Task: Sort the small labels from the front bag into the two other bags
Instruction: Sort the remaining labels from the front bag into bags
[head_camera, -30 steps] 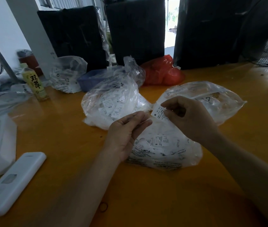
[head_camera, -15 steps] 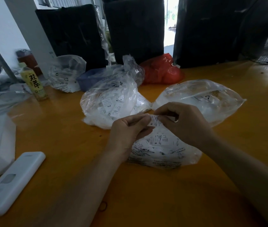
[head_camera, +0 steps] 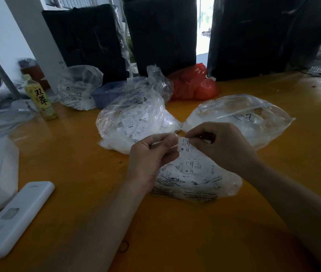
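The left hand (head_camera: 151,154) and the right hand (head_camera: 222,146) meet above the front clear plastic bag (head_camera: 197,181), fingertips almost touching. The right hand pinches a small white fabric label printed with the letter M (head_camera: 185,146) between thumb and forefinger; the label hangs just over the open top of the front bag. The left hand's fingers are curled toward it, thumb and forefinger pressed together right beside the label's left edge; whether they grip the label or a bit of clear plastic cannot be told.

The front bag lies on the orange-yellow wooden table (head_camera: 77,173), partly under both hands, with more white labels showing through it, one marked S. At about eleven o'clock from the hands sits a bulging clear plastic bag packed with white labels (head_camera: 132,122), one reading XXL. At about one o'clock lies a flatter, nearly empty clear plastic bag with a triangle mark (head_camera: 240,118). These two bags almost touch each other just beyond the hands.

Farther off at twelve o'clock rests a red plastic bag (head_camera: 195,83), and at ten o'clock a yellow-labelled drink bottle (head_camera: 40,99) stands upright. At eight o'clock, near the table edge, lies a white rectangular remote-like device (head_camera: 16,218).
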`<control>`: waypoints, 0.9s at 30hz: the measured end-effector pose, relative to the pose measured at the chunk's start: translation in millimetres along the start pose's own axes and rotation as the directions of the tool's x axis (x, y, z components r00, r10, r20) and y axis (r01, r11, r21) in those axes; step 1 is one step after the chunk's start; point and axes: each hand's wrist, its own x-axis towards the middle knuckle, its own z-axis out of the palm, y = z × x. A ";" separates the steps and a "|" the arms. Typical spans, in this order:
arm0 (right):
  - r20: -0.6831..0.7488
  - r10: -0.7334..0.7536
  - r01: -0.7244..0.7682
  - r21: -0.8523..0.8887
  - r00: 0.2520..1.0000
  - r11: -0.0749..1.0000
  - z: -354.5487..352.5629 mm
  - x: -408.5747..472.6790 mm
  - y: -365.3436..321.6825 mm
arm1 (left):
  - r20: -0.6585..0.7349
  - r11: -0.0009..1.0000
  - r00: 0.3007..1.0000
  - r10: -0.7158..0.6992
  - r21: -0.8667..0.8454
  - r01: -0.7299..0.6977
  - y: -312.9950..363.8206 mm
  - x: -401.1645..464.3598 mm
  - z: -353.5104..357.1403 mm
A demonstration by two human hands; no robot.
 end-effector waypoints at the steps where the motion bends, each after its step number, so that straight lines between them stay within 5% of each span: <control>1: -0.002 0.005 -0.005 -0.001 1.000 1.000 0.1 0.0 0.5 | -0.004 1.000 1.000 0.003 0.012 -0.003 -0.7 0.1 -0.2; 19: -0.030 0.041 -0.039 0.065 0.999 0.997 1.2 0.9 2.9 | 0.058 0.998 0.998 -0.012 0.057 0.008 -2.0 -0.8 -0.1; 27: -0.040 0.242 -0.232 0.170 0.969 0.958 2.3 3.3 10.5 | -0.041 0.996 0.997 -0.063 -0.060 0.061 2.5 0.0 1.8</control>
